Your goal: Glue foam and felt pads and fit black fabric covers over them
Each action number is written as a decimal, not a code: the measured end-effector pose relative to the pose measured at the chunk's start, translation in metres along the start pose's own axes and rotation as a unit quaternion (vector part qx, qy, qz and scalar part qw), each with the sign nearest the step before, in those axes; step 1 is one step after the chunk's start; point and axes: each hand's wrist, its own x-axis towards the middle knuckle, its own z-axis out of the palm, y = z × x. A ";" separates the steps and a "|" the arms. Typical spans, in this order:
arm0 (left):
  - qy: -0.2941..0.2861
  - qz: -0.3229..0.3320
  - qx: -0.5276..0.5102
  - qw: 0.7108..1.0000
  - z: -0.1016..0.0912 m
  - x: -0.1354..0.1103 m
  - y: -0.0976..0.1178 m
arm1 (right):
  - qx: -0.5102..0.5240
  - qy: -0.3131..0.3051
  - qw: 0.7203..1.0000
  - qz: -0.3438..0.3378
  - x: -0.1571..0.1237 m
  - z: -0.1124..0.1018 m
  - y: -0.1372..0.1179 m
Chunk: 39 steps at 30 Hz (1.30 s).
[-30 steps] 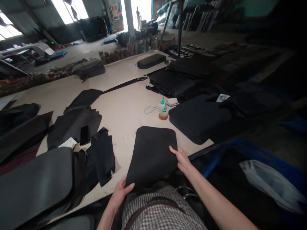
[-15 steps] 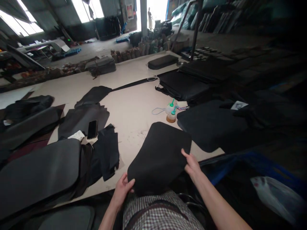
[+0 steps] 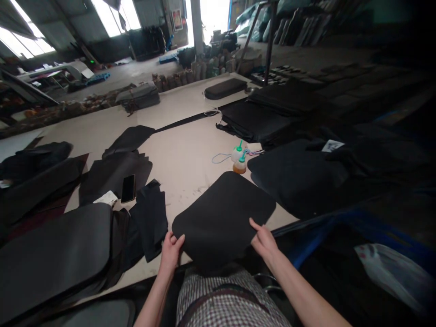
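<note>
Black panel (image 3: 225, 218) overhangs the table (image 3: 180, 150) at its near edge; left hand (image 3: 172, 250) pinched on its left corner, right hand (image 3: 264, 240) clamped on near-right edge. Pushed farther, it could knock the amber bottle (image 3: 239, 167); a loose pinch could drop it. Long axis looks near-left to far-right, one rounded corner pointing far.

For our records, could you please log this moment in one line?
left hand: holds black rounded panel; right hand: holds same panel; beyond: two green-nozzled bottles
</note>
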 end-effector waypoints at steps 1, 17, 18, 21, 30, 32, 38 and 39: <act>0.001 0.014 0.004 1.000 -0.002 0.007 0.007 | 0.009 0.000 1.000 0.016 -0.003 0.001 0.002; 0.089 0.105 0.212 0.968 -0.018 0.090 0.033 | 0.077 -0.053 0.986 0.139 -0.054 0.021 0.052; 0.086 0.108 0.210 0.968 -0.018 0.092 0.031 | 0.077 -0.048 0.986 0.138 -0.054 0.021 0.052; 0.063 0.124 0.193 0.971 -0.019 0.094 0.029 | 0.071 -0.025 0.988 0.132 -0.054 0.022 0.051; 0.013 0.137 0.072 0.988 -0.019 0.089 0.097 | 0.046 0.005 0.996 0.077 -0.074 0.064 0.046; 0.005 0.151 0.074 0.986 -0.023 0.095 0.122 | 0.044 -0.035 0.996 0.062 -0.077 0.085 0.043; 0.031 0.224 0.101 0.969 -0.044 0.140 0.185 | 0.031 -0.119 0.992 -0.002 -0.059 0.157 0.038; 0.036 0.236 0.100 0.966 -0.048 0.150 0.193 | 0.031 -0.124 0.992 -0.012 -0.053 0.170 0.038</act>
